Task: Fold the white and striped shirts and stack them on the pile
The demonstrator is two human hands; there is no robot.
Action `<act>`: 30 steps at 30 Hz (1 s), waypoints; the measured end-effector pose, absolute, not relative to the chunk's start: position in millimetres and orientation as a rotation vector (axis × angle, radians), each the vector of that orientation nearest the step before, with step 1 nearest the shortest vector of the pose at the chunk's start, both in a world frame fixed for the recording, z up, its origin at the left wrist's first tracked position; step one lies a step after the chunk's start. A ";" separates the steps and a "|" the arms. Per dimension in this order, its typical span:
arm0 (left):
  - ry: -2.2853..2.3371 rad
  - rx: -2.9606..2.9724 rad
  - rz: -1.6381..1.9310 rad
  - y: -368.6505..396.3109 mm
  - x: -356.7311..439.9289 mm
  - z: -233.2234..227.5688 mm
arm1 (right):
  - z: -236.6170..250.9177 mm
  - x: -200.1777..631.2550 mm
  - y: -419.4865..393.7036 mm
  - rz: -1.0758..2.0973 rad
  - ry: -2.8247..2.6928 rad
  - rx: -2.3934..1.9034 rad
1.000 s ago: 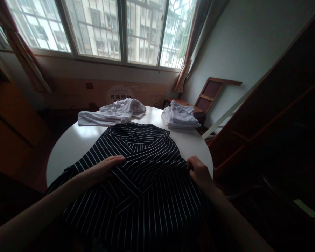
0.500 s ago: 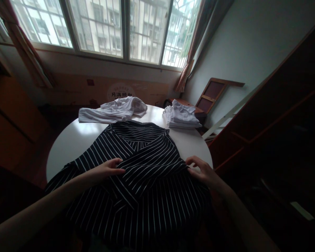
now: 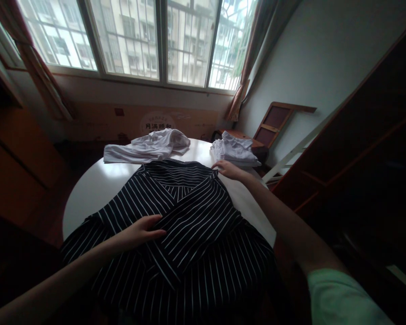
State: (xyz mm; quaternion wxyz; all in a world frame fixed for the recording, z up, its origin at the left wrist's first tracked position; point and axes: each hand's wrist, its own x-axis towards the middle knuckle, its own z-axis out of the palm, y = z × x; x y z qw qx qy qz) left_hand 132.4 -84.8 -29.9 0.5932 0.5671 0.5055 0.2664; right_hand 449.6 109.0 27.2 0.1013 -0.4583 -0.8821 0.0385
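Left hand [image 3: 142, 230] lies flat and open on the striped garment [image 3: 179, 225], pinning a folded panel near its middle; right hand [image 3: 227, 168] reaches to the far right corner by the collar.

Spread across the round white table [image 3: 88, 189], the garment hangs off the near edge, its sides already folded inward. Right fingers touch the cloth's edge (whether they pinch it I cannot tell), just beside a folded white stack [image 3: 235, 151]; a loose white shirt [image 3: 149, 146] lies beyond. Judging by this, the fold is midway: next calls for gripping that corner while the left holds firm.
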 end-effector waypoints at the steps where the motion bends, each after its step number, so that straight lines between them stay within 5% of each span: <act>1: 1.175 1.316 0.620 -85.2 132.8 -29.2 | 28.6 446.2 119.0 0.111 -2.687 -1.388; 6: 1.199 1.348 0.600 -86.1 131.8 -31.6 | 43.1 433.0 147.8 0.048 -2.834 -1.766; 14: 1.134 1.408 0.609 -85.2 127.8 -38.4 | 28.1 408.7 117.2 -0.337 -2.541 -1.788; 25: 1.118 1.421 0.611 -84.1 123.7 -48.3 | -38.5 433.4 93.3 0.046 -2.603 -1.415; 30: 1.118 1.396 0.614 -87.5 127.6 -37.5 | -23.9 437.2 81.3 0.108 -2.352 -1.360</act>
